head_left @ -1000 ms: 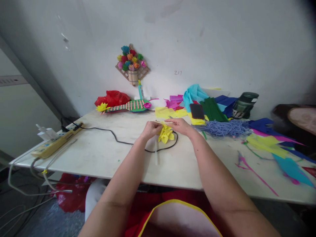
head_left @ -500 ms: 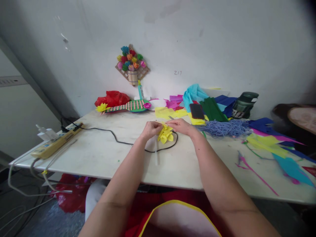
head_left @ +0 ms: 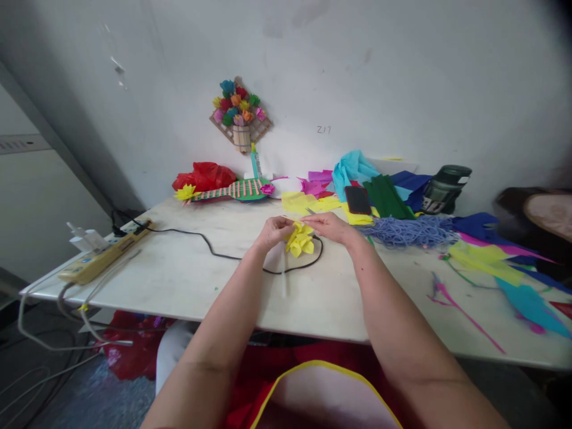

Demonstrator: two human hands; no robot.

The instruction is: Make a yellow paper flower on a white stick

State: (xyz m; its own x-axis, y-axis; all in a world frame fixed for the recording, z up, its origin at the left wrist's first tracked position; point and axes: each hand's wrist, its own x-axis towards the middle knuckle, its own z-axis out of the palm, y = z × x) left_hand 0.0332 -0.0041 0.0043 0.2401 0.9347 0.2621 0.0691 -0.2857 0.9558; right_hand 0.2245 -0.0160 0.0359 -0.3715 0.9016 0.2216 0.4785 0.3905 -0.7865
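Well, left fingers (head_left: 284, 222) pinch the yellow flower (head_left: 300, 241), right fingers' (head_left: 319, 221) hold unclear (wall (head_left: 402, 89): "217").

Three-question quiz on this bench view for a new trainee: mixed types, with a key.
1. Multiple choice: what colour is the flower between the left hand and right hand?
A pink
B yellow
C blue
2. True or false: in the picture, the bottle is left of the phone.
3. Short answer: what hangs on the wall above the guitar-shaped craft?

Key: 1 B; 2 false; 3 a decoration of colourful flowers.
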